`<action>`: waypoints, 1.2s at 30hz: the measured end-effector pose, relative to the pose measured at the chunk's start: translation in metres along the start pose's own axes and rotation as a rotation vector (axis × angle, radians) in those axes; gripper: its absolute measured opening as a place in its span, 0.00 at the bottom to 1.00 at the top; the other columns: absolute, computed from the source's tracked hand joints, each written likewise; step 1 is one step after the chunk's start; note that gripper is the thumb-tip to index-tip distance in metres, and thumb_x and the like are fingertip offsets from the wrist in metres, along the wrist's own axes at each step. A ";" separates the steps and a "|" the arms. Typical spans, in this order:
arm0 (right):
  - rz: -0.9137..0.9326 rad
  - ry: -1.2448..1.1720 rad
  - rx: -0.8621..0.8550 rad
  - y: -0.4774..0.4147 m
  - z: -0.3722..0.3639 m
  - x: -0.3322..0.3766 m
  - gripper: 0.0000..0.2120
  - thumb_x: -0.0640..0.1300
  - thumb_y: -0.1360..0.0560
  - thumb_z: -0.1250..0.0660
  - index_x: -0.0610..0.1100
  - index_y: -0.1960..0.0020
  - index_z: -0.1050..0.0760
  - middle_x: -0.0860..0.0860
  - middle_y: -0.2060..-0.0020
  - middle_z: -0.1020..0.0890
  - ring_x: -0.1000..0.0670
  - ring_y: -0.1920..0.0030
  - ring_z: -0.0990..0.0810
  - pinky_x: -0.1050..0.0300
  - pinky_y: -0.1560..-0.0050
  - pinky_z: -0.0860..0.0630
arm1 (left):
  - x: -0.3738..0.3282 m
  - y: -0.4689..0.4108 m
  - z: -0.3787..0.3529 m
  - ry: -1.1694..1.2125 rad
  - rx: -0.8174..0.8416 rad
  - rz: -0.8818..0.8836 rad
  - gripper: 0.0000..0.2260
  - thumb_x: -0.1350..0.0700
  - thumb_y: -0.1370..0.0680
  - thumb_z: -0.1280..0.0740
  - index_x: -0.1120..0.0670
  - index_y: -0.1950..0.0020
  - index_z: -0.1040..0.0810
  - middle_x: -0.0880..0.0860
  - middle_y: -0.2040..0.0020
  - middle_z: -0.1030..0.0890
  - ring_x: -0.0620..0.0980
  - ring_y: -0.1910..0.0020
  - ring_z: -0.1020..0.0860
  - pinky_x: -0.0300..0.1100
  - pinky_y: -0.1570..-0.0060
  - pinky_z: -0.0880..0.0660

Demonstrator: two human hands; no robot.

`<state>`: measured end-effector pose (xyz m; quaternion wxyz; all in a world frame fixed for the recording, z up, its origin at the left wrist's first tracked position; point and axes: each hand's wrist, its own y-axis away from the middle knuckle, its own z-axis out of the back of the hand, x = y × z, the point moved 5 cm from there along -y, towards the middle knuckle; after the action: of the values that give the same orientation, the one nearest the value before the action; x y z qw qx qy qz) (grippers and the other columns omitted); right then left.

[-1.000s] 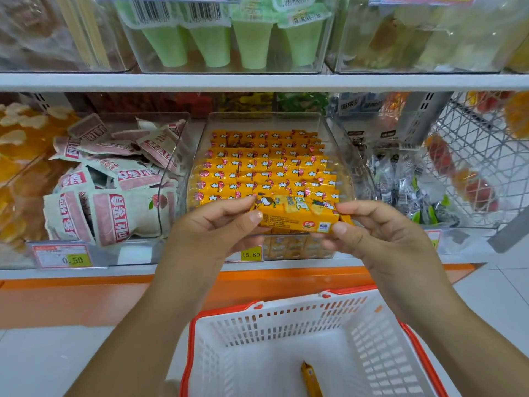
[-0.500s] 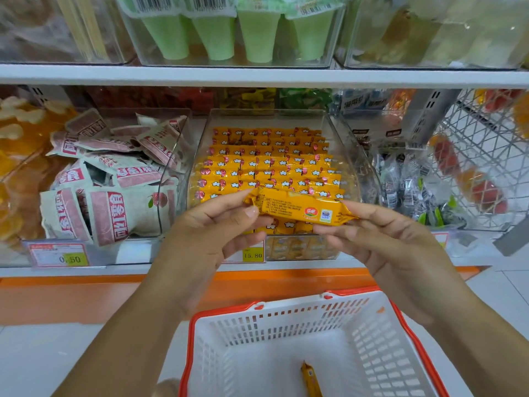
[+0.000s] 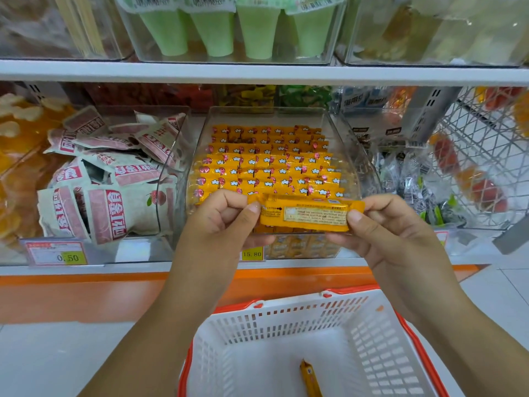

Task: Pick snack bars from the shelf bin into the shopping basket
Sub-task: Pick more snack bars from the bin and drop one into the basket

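- The snack bar (image 3: 306, 214), in an orange wrapper with its printed back panel facing up, lies level in the air just in front of the shelf bin and above the basket.
- The left hand (image 3: 226, 222) pinches the bar's 9 o'clock end between thumb and curled fingers.
- The right hand (image 3: 392, 233) pinches the 3 o'clock end in the same way, thumb on top.
- The clear shelf bin (image 3: 347, 147), at 12 o'clock from the held bar, holds neat rows of matching orange bars (image 3: 266, 167) lying flat. A yellow price tag (image 3: 252, 254) reading 15.80 sits on its front.
- The white shopping basket (image 3: 274, 328) with a red rim stands at 6 o'clock from the hands. One orange bar (image 3: 310, 379) lies on its floor, apart from the walls.
- The neighbouring clear bin (image 3: 171, 196), at 9 o'clock from the shelf bin, is piled with loose pink-and-white pouches (image 3: 114, 179).
- At 3 o'clock, dark-wrapped packets (image 3: 412, 179) lie heaped beside a wire basket (image 3: 481, 144) of blurred red and orange items.
- On the shelf above, at 12 o'clock, a clear tub (image 3: 128, 30) holds pale green cones (image 3: 217, 32).
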<state>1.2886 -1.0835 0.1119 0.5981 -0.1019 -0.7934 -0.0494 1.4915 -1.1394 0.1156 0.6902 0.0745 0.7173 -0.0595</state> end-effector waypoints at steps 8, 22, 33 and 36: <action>0.045 0.082 -0.008 0.003 -0.002 0.004 0.11 0.52 0.35 0.26 0.49 0.55 0.18 0.43 0.58 0.15 0.37 0.55 0.15 0.57 0.59 0.18 | -0.004 0.002 0.002 0.018 -0.040 -0.052 0.05 0.58 0.24 0.33 0.53 0.50 0.18 0.52 0.59 0.14 0.52 0.59 0.14 0.39 0.63 0.18; -0.035 -0.015 0.039 -0.002 -0.001 0.003 0.17 0.44 0.38 0.29 0.39 0.50 0.22 0.39 0.55 0.15 0.40 0.57 0.14 0.60 0.61 0.18 | 0.003 -0.004 0.006 0.101 0.078 0.060 0.08 0.63 0.23 0.35 0.58 0.48 0.18 0.58 0.56 0.14 0.53 0.56 0.14 0.38 0.58 0.18; -0.038 0.041 -0.001 -0.008 0.003 -0.009 0.18 0.53 0.41 0.20 0.46 0.59 0.23 0.47 0.64 0.17 0.38 0.55 0.15 0.56 0.60 0.19 | 0.008 -0.012 -0.002 -0.265 0.051 0.000 0.08 0.51 0.20 0.36 0.49 0.56 0.19 0.48 0.69 0.17 0.46 0.68 0.17 0.36 0.68 0.21; -0.044 0.000 -0.052 -0.010 0.004 -0.009 0.31 0.56 0.45 0.17 0.40 0.55 0.29 0.44 0.67 0.22 0.36 0.57 0.15 0.57 0.63 0.19 | 0.003 -0.020 -0.005 -0.471 0.015 -0.118 0.11 0.46 0.20 0.38 0.46 0.59 0.20 0.44 0.68 0.18 0.41 0.68 0.20 0.34 0.67 0.25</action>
<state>1.2855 -1.0934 0.1027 0.5938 -0.0997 -0.7941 -0.0830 1.4828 -1.1578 0.1121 0.8332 0.0216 0.5393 -0.1206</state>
